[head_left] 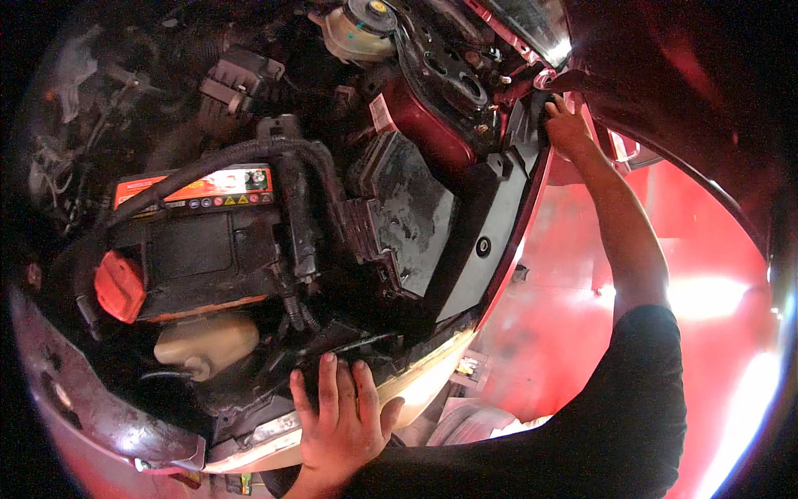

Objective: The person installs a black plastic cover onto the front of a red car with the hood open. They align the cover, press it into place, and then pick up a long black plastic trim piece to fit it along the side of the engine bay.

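Note:
My left hand (341, 416) lies palm down with fingers spread across the top edge of the headlight (424, 378) at the front of an open engine bay. It is open and holds nothing. My right arm stretches along the outside of the fender. At its end, my right hand (568, 129) is bent at the rear corner of the bay, with its fingers against the black trim (525, 133) beside the raised hood (682, 91). Those fingers are bunched and partly hidden, so what they grip cannot be made out.
A car battery (199, 241) with a red terminal cover (120, 287) sits left of a black fuse box (411, 208). A tan reservoir (208, 343) lies in front, and another tank (357, 37) stands at the back. Corrugated hoses (224, 154) cross the battery.

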`<state>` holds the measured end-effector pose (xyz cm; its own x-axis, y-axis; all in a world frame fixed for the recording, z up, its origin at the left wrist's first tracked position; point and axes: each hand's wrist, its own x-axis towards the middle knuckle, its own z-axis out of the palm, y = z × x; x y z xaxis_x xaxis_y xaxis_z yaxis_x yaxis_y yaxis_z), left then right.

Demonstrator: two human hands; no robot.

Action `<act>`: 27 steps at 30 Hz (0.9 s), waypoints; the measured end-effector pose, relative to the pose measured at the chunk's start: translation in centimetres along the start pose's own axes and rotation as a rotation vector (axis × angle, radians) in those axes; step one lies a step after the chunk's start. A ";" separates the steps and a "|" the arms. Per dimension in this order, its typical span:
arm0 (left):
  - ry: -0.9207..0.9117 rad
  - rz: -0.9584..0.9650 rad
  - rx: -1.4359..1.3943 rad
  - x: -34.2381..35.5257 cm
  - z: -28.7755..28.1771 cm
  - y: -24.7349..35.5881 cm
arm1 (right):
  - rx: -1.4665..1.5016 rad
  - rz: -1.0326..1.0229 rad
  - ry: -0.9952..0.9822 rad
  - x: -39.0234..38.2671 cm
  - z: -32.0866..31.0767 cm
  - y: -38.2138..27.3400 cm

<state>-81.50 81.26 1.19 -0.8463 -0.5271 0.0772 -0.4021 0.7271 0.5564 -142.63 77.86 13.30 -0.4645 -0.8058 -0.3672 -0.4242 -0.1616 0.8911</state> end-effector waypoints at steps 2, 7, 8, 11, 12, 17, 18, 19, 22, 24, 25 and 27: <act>0.016 0.009 0.007 -0.1 0.0 0.0 | 0.363 -0.003 0.072 -1.4 -1.1 1.1; 0.027 0.003 -0.008 0.1 0.0 0.1 | 1.490 0.216 0.270 -3.9 -1.5 -1.1; 0.031 0.011 0.000 0.1 0.0 0.2 | 1.500 0.336 0.330 -3.7 -1.1 -2.0; 0.039 0.015 0.017 0.2 0.1 0.2 | 1.277 0.460 0.428 0.0 0.8 -5.0; 0.037 0.016 0.023 0.1 0.1 0.2 | 1.228 0.414 0.549 2.4 1.3 -5.3; 0.021 -0.001 0.091 0.0 0.1 0.4 | 0.803 0.382 0.382 7.4 4.7 -5.3; 0.022 0.003 0.105 0.1 0.2 0.4 | 0.489 0.289 0.285 7.7 4.9 -5.3; 0.026 0.000 0.106 0.2 0.2 0.5 | 0.458 0.289 0.230 7.5 5.0 -5.7; 0.037 0.027 0.169 0.5 0.3 0.7 | 0.679 0.445 0.268 6.7 3.7 -8.3; 0.055 0.030 0.195 0.5 0.3 0.8 | 0.965 0.583 0.342 5.3 2.2 -10.2; 0.059 0.036 0.204 0.5 0.3 0.8 | 1.030 0.537 0.316 3.6 1.7 -10.8; 0.057 0.038 0.220 0.5 0.3 0.9 | 0.996 0.459 0.327 0.8 -0.1 -12.3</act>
<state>-82.38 81.77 1.51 -0.8436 -0.5171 0.1446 -0.4423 0.8220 0.3588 -137.72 79.18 2.07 -0.5723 -0.8052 0.1553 -0.7619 0.5922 0.2622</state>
